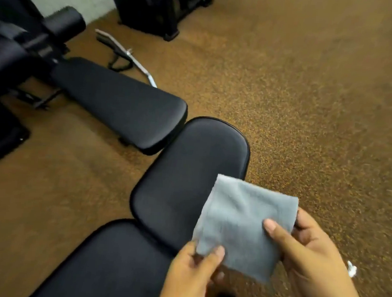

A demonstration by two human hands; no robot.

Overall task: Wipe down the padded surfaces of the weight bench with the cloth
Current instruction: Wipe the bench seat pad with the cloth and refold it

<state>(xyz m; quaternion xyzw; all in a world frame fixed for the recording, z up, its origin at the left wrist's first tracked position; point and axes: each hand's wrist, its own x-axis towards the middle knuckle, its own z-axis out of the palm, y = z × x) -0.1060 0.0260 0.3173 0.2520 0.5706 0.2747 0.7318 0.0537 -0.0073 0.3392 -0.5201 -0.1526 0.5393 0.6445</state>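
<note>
Holding a folded grey cloth (243,226) above the near bench's black vinyl seat pad (188,178), the left hand (193,271) pinches its near corner; the right hand (304,244) grips its right edge. Flatten the soft, fleecy square first, then wipe in long overlapping strokes.

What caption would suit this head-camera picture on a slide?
Both hands, left hand and right hand, hold a grey cloth above a black weight bench.
</note>
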